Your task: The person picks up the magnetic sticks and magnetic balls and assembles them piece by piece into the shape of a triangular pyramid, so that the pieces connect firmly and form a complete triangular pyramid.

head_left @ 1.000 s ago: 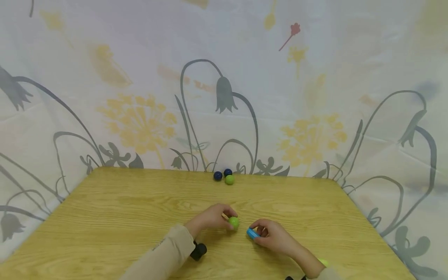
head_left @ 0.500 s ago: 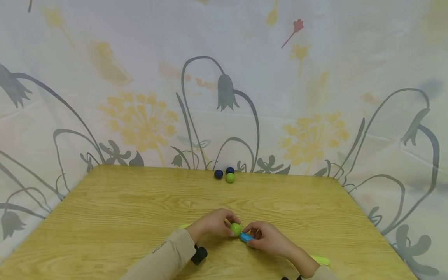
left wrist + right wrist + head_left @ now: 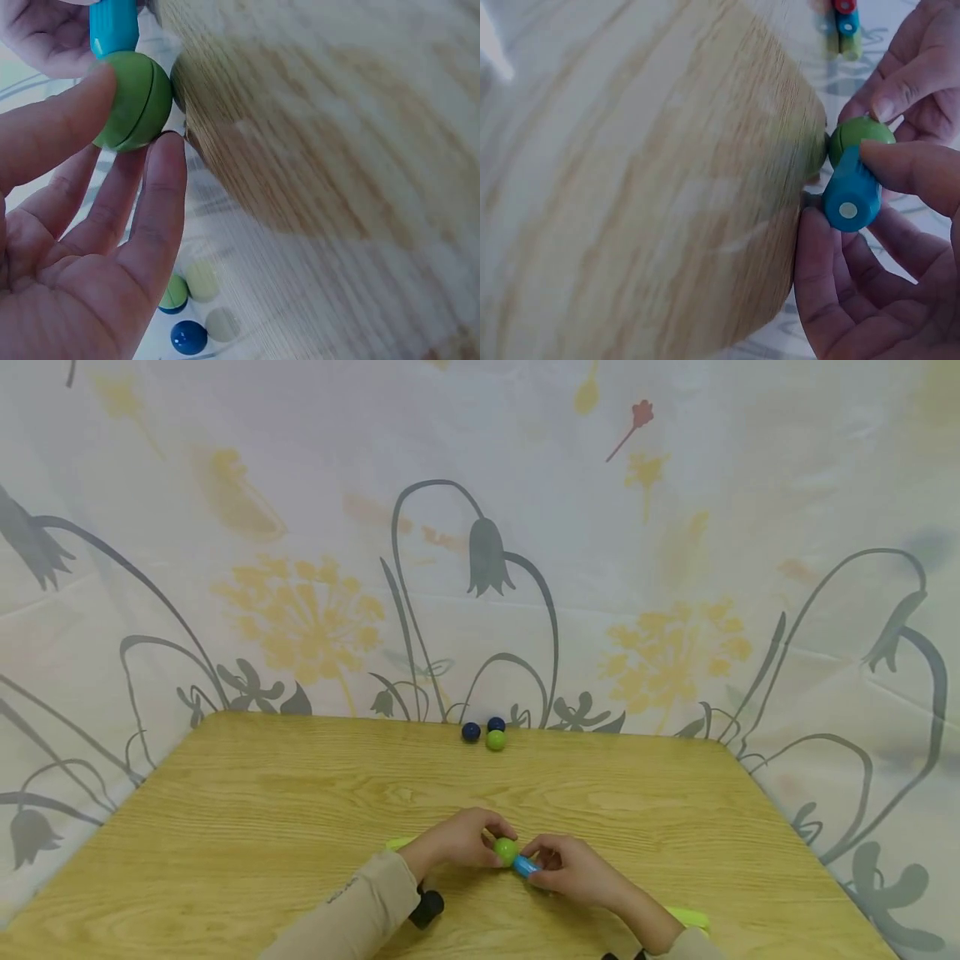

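My left hand (image 3: 461,838) pinches a green ball (image 3: 506,850) between thumb and fingers, just above or on the wooden table (image 3: 315,785). From the right, my right hand (image 3: 581,870) pinches a short blue stick (image 3: 526,866). One end of the stick touches the ball. In the left wrist view the ball (image 3: 142,105) shows a thin seam, and the blue stick (image 3: 114,28) meets its upper side. The right wrist view shows a pale round dot on the near end of the faceted blue stick (image 3: 847,196).
Two dark blue balls (image 3: 471,732) and another green ball (image 3: 497,740) lie at the table's far edge. Yellow-green pieces (image 3: 688,918) show beside the right forearm and behind the left arm. Red, blue and green sticks (image 3: 847,27) appear at the top of the right wrist view.
My right hand has moved left, bringing the blue stick against the green ball. My left hand has shifted slightly right and nearer. Over the last half second both hands have barely moved.
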The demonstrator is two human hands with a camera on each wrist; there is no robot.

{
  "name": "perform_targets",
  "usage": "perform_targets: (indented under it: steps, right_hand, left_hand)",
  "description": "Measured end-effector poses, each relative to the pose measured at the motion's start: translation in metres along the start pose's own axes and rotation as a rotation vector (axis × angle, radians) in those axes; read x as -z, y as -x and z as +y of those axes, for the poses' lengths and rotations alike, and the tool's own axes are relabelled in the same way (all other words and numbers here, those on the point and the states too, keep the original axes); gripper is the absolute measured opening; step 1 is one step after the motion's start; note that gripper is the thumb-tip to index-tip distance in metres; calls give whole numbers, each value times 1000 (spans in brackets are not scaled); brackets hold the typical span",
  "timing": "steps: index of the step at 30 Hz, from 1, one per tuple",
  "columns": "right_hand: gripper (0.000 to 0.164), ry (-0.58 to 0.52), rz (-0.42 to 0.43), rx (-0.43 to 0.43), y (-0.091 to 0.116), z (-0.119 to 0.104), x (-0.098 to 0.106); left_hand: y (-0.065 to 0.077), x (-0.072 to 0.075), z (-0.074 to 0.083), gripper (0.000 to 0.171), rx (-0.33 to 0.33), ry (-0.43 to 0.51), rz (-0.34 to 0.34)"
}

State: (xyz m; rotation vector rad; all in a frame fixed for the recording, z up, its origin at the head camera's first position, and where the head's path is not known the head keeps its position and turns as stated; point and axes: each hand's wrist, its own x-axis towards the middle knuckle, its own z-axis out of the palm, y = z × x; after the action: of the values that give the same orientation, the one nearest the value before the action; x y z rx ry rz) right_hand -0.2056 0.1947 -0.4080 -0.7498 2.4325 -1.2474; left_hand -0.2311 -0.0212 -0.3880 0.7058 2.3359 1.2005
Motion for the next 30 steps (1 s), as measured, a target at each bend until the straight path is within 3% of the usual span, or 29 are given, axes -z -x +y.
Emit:
perform_targets:
  steps: [14, 20, 30]
  right_hand:
    - [21, 8, -40, -21, -1, 4, 1]
    - [22, -11, -45, -57, -2, 2, 1]
    - [22, -61, -60, -74, -5, 6, 2]
  left_hand:
    - [12, 9, -2, 29, -27, 88, 79]
    - [34, 19, -9, 23, -90, 20, 124]
    - [73, 29, -29, 20, -77, -19, 155]
